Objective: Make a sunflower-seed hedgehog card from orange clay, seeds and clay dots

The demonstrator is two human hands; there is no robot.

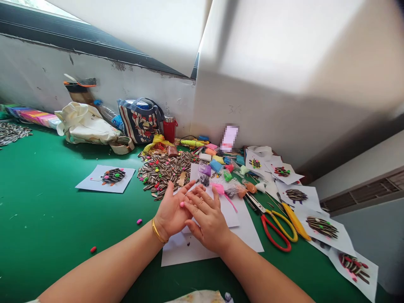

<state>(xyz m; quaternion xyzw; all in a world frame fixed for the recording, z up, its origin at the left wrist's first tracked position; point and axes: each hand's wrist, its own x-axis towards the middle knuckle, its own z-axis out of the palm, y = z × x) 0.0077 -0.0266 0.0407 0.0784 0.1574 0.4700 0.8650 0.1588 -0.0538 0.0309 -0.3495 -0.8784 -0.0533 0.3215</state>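
Observation:
My left hand (173, 210) is palm up with its fingers spread, over white paper sheets (249, 235). A small pink clay ball (182, 204) rests on that palm, near the fingers of my right hand. My right hand (206, 214) lies flat across the left fingers, palm down, its own fingers stretched out. Behind the hands is a pile of striped sunflower seeds (167, 168) with coloured bits in it. Beside it lie bagged lumps of coloured clay (217, 165) and a bright pink piece (219, 188) with a long tail.
Scissors (277, 227) and a yellow cutter (295, 221) lie right. Seed-figure papers line the right edge; another paper (118, 187) lies left. Bags (140, 122) and a red flask (169, 129) stand at the wall. Two stray bits (139, 221) dot the green table (57, 210).

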